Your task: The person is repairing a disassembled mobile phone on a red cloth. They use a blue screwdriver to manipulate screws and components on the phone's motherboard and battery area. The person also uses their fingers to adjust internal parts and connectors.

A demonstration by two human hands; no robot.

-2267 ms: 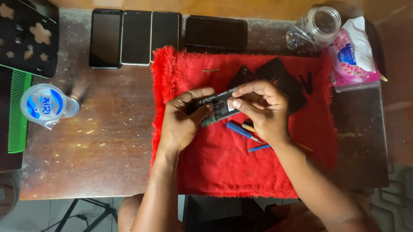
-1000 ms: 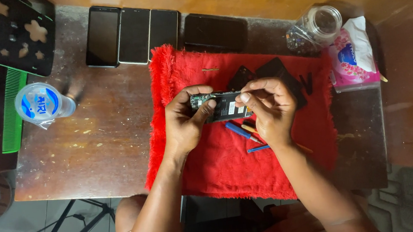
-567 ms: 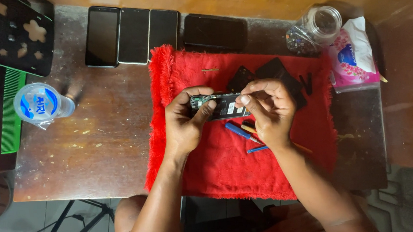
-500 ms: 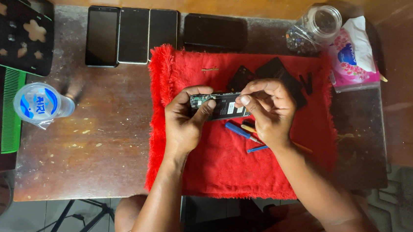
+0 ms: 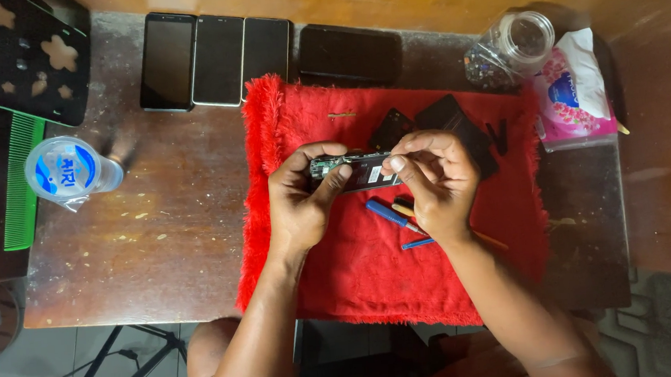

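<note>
A pink and white tissue pack (image 5: pixel 569 90) lies at the right edge of the bench (image 5: pixel 156 242), with white tissue sticking out of its top and a blue oval mark on its face. Just left of it a clear jar (image 5: pixel 510 49) lies tilted, small dark bits inside. At the far left a clear cup (image 5: pixel 67 170) rests on its side, its round lid bearing a blue and white label. Beside it runs a green comb (image 5: pixel 16 190), and above that sits a black board (image 5: pixel 14 54) with pale star-shaped cutouts.

Along the back edge three dark phones (image 5: pixel 218 60) lie side by side, screens blank, and a fourth phone (image 5: pixel 350 54) lies crosswise next to them, touching the top of a red cloth (image 5: pixel 358 274).

Over the middle of the cloth, the left hand (image 5: pixel 302 203) grips the left end of an opened phone (image 5: pixel 354 171), thumb across its lower edge, green circuit board showing. The right hand (image 5: pixel 434 177) closes on its right end, fingertips pinched at the top edge. The right hand hides that end, so what the fingers pinch is unclear.

Behind the hands lie black cover parts (image 5: pixel 446 120). Under the right hand a blue screwdriver (image 5: pixel 389 214) lies with other thin tools, partly covered by the wrist.
</note>
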